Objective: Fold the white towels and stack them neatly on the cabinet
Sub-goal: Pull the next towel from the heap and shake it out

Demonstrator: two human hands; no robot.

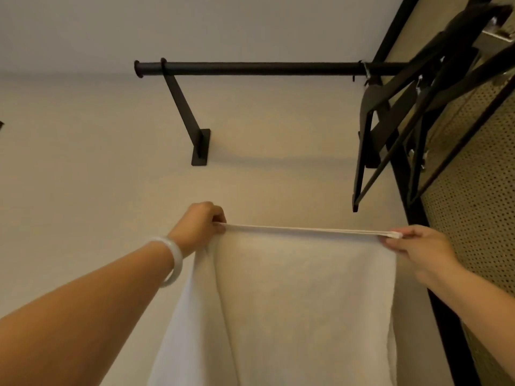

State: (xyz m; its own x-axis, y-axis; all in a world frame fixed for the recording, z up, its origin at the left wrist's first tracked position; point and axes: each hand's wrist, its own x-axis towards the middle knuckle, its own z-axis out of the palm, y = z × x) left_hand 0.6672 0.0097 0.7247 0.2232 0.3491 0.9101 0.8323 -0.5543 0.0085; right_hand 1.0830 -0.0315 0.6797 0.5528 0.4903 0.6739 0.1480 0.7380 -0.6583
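Black round rail point(250, 68) is mounted high, running horizontally along the beige wall point(83, 149). It is carried near its left end by a slanted black bracket point(185, 107), which is fixed to the wall by a flat plate point(201, 147). Dark hangers point(390, 121) are hung bunched at the rail's right end, tilted. A perforated tan panel point(479, 176) is seen at the right edge, framed by a black post point(446, 316). Pale ceiling point(167, 23) is seen above.

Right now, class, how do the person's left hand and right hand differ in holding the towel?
The left hand has a white bangle at its wrist; the right hand none. The left hand fists round its towel corner; the right hand pinches its corner, fingers straighter. Both hold the top edge taut.
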